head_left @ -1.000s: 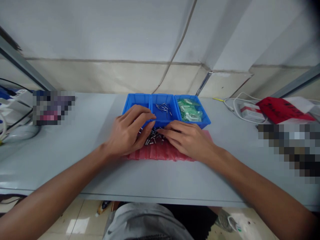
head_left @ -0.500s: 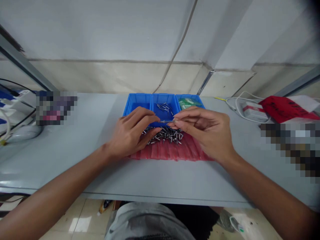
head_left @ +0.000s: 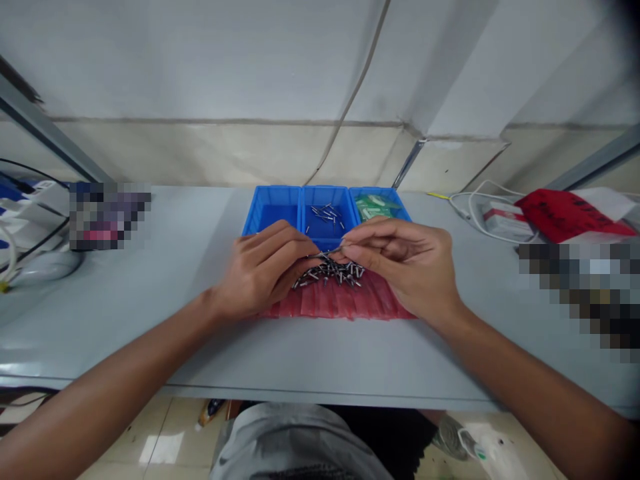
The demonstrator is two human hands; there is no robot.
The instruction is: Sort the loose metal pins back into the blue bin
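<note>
A thin metal blind rivet spans the gap between my two hands, above the pile. My right hand pinches its right end between thumb and forefinger. At the other end, the thumb and fingers of my left hand are closed on the rivet's left tip. Below lies a heap of similar rivets, partly hidden by my fingers. The heap rests on a pleated red plastic sheet on the grey table.
Behind my hands stand three joined blue bins: the left bin, the middle bin with several rivets, and the right bin holding a green packet. Cables and a mouse lie left; a red bag and white box lie right.
My left thumb and forefinger have come together on the rivet's left end. Both hands have lowered slightly, and the rivet now tilts a little.
</note>
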